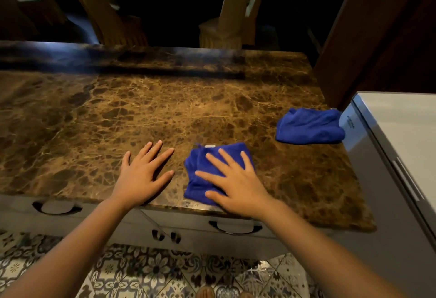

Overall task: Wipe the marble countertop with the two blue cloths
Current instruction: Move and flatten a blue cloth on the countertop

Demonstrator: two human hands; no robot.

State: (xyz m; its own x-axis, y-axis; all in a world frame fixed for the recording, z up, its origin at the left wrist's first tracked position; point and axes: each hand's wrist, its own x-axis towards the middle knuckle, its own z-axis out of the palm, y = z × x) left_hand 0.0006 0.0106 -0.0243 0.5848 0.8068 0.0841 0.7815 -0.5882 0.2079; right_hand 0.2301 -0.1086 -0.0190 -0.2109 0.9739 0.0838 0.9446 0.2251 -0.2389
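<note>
The countertop (146, 109), brown veined marble, held two blue cloths. The near cloth (200, 168) lay under the right hand (236, 179), fingers spread; the far cloth (309, 126) sat right. The left hand (141, 175) pressed flat, fingers spread. Patterned floor tiles (141, 271) showed below; chairs (226, 17) stood beyond.

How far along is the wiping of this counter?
Nothing looks finished yet. The right hand lies flat on one blue cloth near the front edge; the left hand rests bare on the marble counter. The second cloth lies untouched at the right, so nearly all the surface is left.
</note>
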